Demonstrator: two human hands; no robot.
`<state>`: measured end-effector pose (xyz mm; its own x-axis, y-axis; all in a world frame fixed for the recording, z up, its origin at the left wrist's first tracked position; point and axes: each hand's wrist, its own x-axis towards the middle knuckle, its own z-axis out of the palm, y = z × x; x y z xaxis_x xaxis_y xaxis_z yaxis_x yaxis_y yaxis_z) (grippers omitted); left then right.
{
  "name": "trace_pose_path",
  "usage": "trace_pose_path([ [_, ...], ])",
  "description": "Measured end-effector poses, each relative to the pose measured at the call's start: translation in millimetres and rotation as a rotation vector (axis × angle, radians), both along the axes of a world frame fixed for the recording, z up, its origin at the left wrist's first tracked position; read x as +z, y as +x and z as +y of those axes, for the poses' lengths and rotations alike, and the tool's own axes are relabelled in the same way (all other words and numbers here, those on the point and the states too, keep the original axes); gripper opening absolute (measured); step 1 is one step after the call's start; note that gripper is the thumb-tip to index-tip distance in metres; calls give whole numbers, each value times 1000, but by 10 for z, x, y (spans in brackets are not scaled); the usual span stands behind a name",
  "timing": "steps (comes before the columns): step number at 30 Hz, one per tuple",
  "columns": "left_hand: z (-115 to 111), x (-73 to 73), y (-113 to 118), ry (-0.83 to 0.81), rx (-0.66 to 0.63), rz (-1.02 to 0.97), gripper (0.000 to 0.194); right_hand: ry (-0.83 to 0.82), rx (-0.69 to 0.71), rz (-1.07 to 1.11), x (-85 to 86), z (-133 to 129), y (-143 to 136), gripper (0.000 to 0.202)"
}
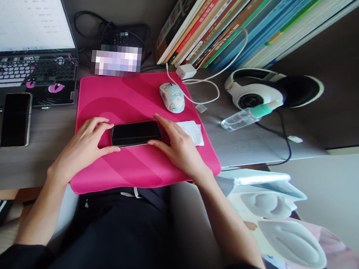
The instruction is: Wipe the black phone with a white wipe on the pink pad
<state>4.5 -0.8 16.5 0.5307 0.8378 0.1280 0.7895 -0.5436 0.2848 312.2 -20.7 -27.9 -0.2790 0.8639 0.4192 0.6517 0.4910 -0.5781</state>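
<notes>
A black smartphone (137,134) lies screen up, a little tilted in its direction, over the pink desk mat (119,100). My left hand (87,139) grips its left end, the thumb at the near corner and the fingers at the far one. At the other end my right hand (180,145) holds it between thumb and forefinger. Partly behind the right hand is a folded white wipe or tissue (194,132). Farther back on the mat sits a light blue patterned mouse (172,97).
To the left stand an open laptop (30,77) and a second phone (16,120). A white charger (186,71) with its cable, white headphones (258,93) and a clear spray bottle (242,118) lie to the right. Books (214,24) line the back. Bags (256,187) hang beside the desk.
</notes>
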Motion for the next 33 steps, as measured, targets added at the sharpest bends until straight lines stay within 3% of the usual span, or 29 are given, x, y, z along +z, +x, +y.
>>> trace_pose_path([
  [16, 20, -21, 4, 22, -6, -8, 58, -86, -29, 5, 47, -25, -12, 73],
  [33, 14, -9, 8, -12, 6, -16, 56, -62, -60, -2, 21, -35, -14, 72],
])
